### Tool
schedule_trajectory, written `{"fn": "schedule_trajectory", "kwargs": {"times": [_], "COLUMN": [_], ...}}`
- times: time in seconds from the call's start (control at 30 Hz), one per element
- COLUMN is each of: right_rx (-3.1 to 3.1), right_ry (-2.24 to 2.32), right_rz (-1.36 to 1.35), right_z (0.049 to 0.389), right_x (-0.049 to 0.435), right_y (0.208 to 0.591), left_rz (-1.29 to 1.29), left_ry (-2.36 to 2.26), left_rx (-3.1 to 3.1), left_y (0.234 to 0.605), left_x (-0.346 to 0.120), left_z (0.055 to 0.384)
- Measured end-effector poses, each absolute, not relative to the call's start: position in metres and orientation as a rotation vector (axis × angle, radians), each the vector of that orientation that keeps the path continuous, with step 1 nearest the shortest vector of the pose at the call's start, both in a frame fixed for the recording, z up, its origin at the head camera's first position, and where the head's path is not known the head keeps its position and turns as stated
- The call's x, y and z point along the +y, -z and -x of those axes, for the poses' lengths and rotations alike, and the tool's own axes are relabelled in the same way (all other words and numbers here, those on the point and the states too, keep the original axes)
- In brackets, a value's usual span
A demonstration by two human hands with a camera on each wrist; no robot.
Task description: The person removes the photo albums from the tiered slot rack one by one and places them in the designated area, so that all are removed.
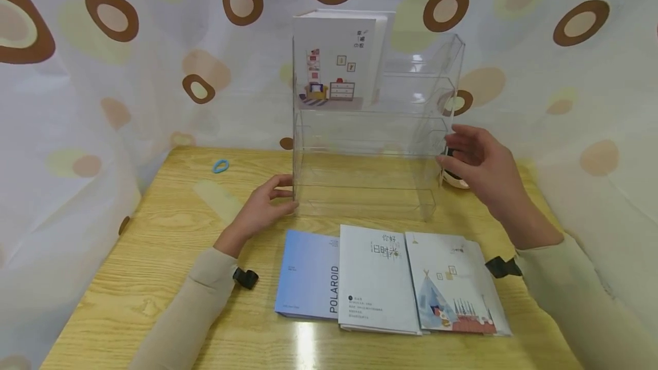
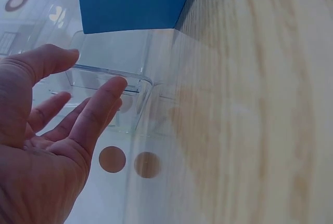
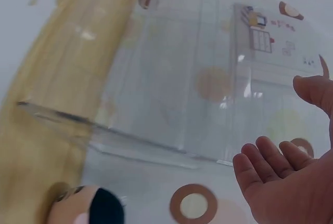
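Note:
A clear acrylic tiered rack stands upright on the table. A white book with a drawn armchair and dresser leans in its upper tier, on the left. My left hand is at the rack's lower left side, fingertips right by the clear wall, thumb and fingers apart. Beside the rack's right side is my right hand, its fingers loosely bent and spread from the thumb. In the right wrist view, nothing lies between that thumb and the fingers.
In front of the rack lie a blue POLAROID book, a white book and a book with a drawn tent, side by side. A small dark-and-beige object sits behind my right hand. A blue ring lies back left.

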State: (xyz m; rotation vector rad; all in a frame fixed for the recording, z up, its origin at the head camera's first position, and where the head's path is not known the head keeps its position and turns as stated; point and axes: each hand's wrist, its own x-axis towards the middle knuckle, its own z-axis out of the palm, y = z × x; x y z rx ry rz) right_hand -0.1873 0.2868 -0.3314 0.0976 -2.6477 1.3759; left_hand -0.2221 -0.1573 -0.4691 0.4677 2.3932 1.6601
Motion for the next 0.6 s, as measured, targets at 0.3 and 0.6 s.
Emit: {"fn": "schedule_trajectory", "kwargs": {"times": [0.3, 0.6], "right_rx": [-2.592, -2.541], "right_ry": [-1.457, -1.561], "right_rz": [-0.166, -0.2], "right_z": [0.215, 0.242], "right_x": [0.255, 0.229], "right_y": [0.294, 0.272], "left_rz": [-0.448, -0.442], "left_ry": [-1.654, -1.648], "left_rx": [2.416, 2.414], "left_y": [0.468, 0.471], "left_x": [-0.157, -0.158], "left_z": [0.223, 0.222]}}
